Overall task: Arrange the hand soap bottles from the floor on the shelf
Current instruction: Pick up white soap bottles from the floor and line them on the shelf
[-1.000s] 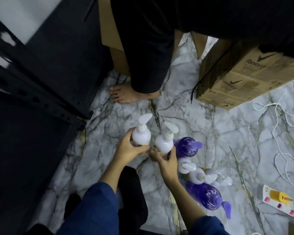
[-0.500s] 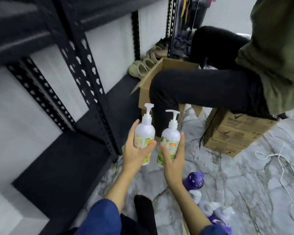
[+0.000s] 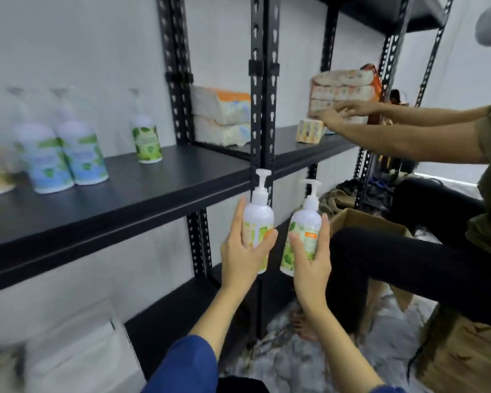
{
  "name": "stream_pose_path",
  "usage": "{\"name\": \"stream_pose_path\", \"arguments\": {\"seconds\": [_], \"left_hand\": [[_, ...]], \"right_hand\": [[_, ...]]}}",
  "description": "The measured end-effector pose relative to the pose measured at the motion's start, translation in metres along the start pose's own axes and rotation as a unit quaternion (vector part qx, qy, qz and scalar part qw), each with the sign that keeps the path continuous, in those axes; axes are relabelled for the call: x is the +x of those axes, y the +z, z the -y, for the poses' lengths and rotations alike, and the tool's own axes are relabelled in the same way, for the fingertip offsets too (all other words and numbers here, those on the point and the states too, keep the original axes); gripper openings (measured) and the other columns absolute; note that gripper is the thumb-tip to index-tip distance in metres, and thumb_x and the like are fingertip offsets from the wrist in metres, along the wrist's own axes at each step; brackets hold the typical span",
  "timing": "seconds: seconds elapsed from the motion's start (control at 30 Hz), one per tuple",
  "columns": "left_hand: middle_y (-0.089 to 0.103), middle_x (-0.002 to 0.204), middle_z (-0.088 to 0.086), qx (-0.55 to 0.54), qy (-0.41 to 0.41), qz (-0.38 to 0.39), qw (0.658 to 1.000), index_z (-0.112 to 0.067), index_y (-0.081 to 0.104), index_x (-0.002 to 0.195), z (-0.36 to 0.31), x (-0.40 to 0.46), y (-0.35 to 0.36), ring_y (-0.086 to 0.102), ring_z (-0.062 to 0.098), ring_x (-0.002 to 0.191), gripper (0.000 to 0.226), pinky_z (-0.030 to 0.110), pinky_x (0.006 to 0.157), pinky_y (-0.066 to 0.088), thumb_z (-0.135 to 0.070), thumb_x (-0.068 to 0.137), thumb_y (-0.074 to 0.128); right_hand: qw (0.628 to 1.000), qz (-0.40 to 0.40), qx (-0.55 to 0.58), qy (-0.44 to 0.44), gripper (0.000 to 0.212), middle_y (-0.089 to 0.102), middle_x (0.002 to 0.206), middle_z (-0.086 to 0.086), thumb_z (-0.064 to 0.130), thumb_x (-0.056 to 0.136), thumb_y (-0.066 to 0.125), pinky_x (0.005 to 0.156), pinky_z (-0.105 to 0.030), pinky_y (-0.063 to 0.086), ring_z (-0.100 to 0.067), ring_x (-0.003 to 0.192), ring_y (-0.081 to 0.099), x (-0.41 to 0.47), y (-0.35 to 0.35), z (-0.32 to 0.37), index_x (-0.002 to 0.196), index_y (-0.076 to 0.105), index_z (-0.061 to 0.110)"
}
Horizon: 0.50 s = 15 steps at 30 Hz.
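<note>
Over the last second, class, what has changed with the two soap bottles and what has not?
Both bottles went up from the floor to just below the shelf board. The left hand holds the left bottle, the right hand the right bottle; each grip is unchanged, bottles upright. Neither is set down yet.

White wall [image 3: 68, 52] behind black slotted-steel racking; uprights [image 3: 262, 80] perforated, boards matte black. Marbled grey-white floor [image 3: 281, 361] below. Cardboard box [image 3: 465, 350] at lower right, another open box [image 3: 363, 222] near the rack. Tissue packs [image 3: 221, 109] stacked on the farther bay. Light even, soft, no hard shadows.
</note>
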State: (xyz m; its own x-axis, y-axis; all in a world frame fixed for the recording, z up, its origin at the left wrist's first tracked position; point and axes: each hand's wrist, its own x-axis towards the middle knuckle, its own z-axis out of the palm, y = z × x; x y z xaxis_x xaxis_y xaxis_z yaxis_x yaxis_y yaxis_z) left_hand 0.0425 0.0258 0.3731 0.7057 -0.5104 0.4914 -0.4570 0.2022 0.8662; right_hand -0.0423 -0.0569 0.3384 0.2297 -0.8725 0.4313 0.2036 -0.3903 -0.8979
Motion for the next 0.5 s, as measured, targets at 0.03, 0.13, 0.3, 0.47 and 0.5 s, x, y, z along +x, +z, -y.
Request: {"name": "stream_pose_path", "arguments": {"seconds": [0.03, 0.13, 0.3, 0.47, 0.5], "left_hand": [[0.053, 0.103, -0.042, 0.003, 0.010, -0.015, 1.000, -0.059, 0.026, 0.130, -0.007, 0.005, -0.009, 0.056, -0.019, 0.093, 0.081, 0.005, 0.078, 0.044, -0.025, 0.077, 0.077], [0.051, 0.105, -0.045, 0.021, 0.036, -0.056, 0.998, -0.060, 0.027, 0.132, -0.029, 0.020, -0.036, 0.057, -0.012, 0.099, 0.080, 0.010, 0.082, 0.046, -0.029, 0.077, 0.077], [0.052, 0.098, -0.036, 0.083, 0.084, -0.132, 0.984, -0.055, 0.027, 0.133, -0.064, 0.054, -0.087, 0.056, -0.021, 0.081, 0.078, -0.002, 0.072, 0.039, -0.029, 0.078, 0.076], [0.041, 0.110, -0.047, 0.102, 0.108, -0.196, 0.969, -0.060, 0.026, 0.133, -0.079, 0.091, -0.145, 0.048, -0.026, 0.095, 0.079, 0.019, 0.091, 0.040, -0.031, 0.078, 0.074], [0.038, 0.112, -0.049, 0.106, 0.110, -0.205, 0.967, -0.060, 0.025, 0.134, -0.080, 0.098, -0.157, 0.047, -0.025, 0.099, 0.079, 0.019, 0.092, 0.039, -0.031, 0.079, 0.074]], "right_hand": [[1.000, 0.011, 0.010, -0.014, 0.065, 0.042, 0.117, 0.023, 0.040, 0.090, 0.059, 0.095, -0.028, 0.042, 0.006, 0.105, 0.050, 0.003, 0.009, 0.011, 0.142, 0.021, 0.053], [0.997, 0.041, 0.044, -0.051, 0.065, 0.043, 0.120, 0.024, 0.036, 0.091, 0.059, 0.084, -0.011, 0.041, 0.015, 0.101, 0.049, 0.013, 0.038, 0.040, 0.144, 0.023, 0.046], [0.985, 0.099, 0.104, -0.096, 0.066, 0.042, 0.140, 0.010, 0.054, 0.083, 0.057, 0.097, -0.034, 0.048, -0.006, 0.117, 0.052, 0.027, 0.093, 0.089, 0.137, 0.019, 0.055], [0.968, 0.168, 0.116, -0.148, 0.062, 0.040, 0.138, 0.001, 0.048, 0.087, 0.055, 0.095, -0.039, 0.050, -0.011, 0.114, 0.054, 0.050, 0.160, 0.121, 0.137, 0.017, 0.050], [0.963, 0.184, 0.115, -0.158, 0.064, 0.039, 0.139, 0.001, 0.049, 0.088, 0.054, 0.095, -0.040, 0.049, -0.011, 0.115, 0.053, 0.054, 0.175, 0.125, 0.140, 0.016, 0.047]]}}
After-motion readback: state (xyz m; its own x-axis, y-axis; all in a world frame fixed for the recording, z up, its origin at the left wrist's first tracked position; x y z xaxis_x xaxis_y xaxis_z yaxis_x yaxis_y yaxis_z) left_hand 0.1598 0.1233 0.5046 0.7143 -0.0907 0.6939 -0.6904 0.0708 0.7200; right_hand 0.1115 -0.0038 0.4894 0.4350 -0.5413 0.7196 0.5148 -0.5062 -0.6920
